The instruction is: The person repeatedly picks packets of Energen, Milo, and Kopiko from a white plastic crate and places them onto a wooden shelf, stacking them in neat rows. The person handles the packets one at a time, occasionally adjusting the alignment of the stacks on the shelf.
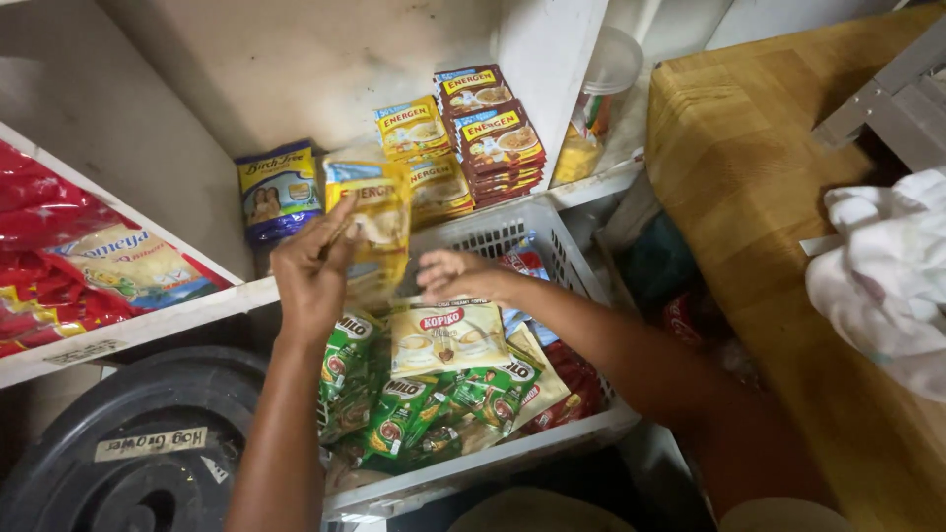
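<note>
Left hand pinches a glossy yellow sachet strip upright over a white slotted plastic basket. Right hand, fingers loosely curled and holding nothing, hovers above a cream coffee sachet lying atop crinkly green sachets inside.

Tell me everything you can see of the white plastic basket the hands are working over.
The white plastic basket is rectangular with slotted, lattice-like walls and a solid rim. It sits below the white shelf, beside a wooden counter and a black drum lid. It is heaped with loose drink sachets: green ones, a cream one on top, red ones at the right edge. The right hand hovers over it; the left hand lifts a yellow sachet above it.
</note>
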